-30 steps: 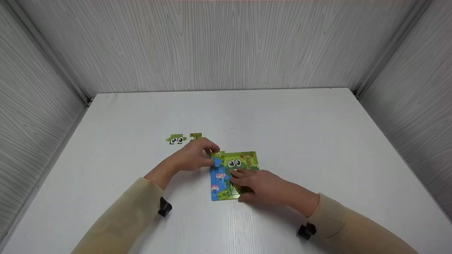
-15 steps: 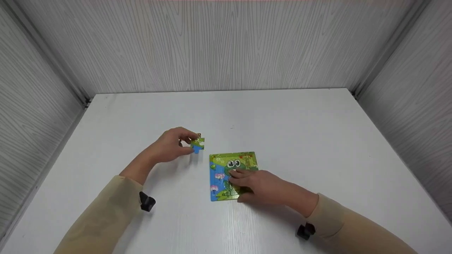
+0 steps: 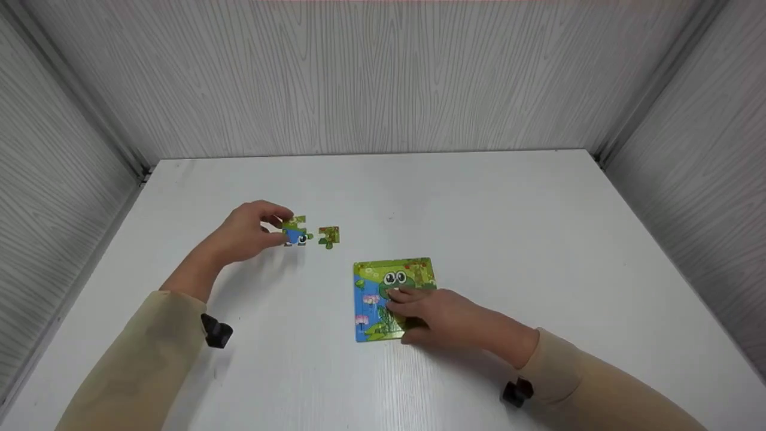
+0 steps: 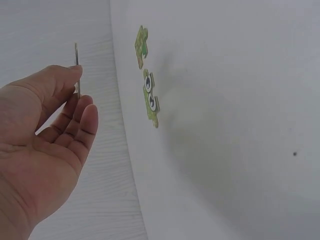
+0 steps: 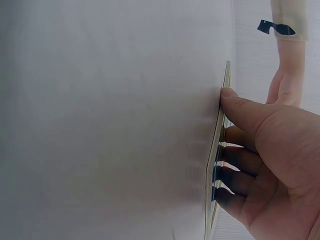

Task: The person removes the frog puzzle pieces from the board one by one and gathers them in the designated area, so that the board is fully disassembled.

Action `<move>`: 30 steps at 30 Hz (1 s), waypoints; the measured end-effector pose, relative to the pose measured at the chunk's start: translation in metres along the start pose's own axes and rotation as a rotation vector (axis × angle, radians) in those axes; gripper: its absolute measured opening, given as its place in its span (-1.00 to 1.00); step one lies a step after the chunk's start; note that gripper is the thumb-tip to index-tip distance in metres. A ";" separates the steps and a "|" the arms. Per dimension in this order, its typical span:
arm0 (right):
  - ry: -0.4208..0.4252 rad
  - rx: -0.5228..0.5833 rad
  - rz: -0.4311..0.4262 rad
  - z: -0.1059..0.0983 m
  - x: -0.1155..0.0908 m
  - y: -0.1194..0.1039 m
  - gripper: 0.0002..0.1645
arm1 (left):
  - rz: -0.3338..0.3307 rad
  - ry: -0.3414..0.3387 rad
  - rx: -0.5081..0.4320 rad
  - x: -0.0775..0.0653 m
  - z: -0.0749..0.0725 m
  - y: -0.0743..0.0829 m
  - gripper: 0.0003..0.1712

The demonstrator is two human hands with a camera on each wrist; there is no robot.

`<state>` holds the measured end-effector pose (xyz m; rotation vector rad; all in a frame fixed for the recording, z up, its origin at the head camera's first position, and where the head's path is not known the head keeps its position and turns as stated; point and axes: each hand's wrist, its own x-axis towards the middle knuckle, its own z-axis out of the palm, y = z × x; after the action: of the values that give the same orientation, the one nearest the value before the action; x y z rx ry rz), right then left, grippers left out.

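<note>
My left hand point(image 3: 245, 232) pinches a green and blue jigsaw piece point(image 3: 294, 224) between thumb and fingers, held above the table. Edge-on, that piece looks like a thin strip in the left wrist view. Below it and partly hidden lies a piece with cartoon eyes point(image 4: 151, 100). Just right of that one is a green piece with red spots point(image 3: 330, 235). My right hand point(image 3: 443, 314) rests its fingers on a square frog puzzle board point(image 3: 363, 288), covering its lower right part. In the right wrist view, the thumb point(image 5: 230, 95) touches the board's edge.
The white tabletop point(image 3: 508, 221) extends around the board and pieces. Pale wood-grain panels point(image 3: 383, 78) rise at the back and both sides. A black clip point(image 3: 216, 331) sits by the left cuff, another point(image 3: 517, 392) by the right.
My left hand has moved left and away from the board's upper left corner, carrying the jigsaw piece past the spotted piece to over the eye piece. My right hand stays on the board.
</note>
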<state>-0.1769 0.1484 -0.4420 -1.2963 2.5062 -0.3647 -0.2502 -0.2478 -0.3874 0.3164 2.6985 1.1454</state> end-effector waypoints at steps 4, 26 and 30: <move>-0.002 0.000 0.005 0.001 0.000 0.000 -0.19 | -0.022 0.006 0.033 -0.001 -0.007 -0.007 -0.48; -0.009 0.015 0.023 0.003 -0.002 -0.002 -0.18 | -0.155 0.006 0.054 0.002 -0.015 -0.057 -0.38; 0.005 -0.005 0.001 0.003 -0.002 -0.001 -0.19 | -0.174 0.007 0.050 0.002 -0.015 -0.066 -0.38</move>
<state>-0.1735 0.1494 -0.4442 -1.2977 2.5132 -0.3621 -0.2642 -0.3024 -0.4250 0.0831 2.7014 1.0332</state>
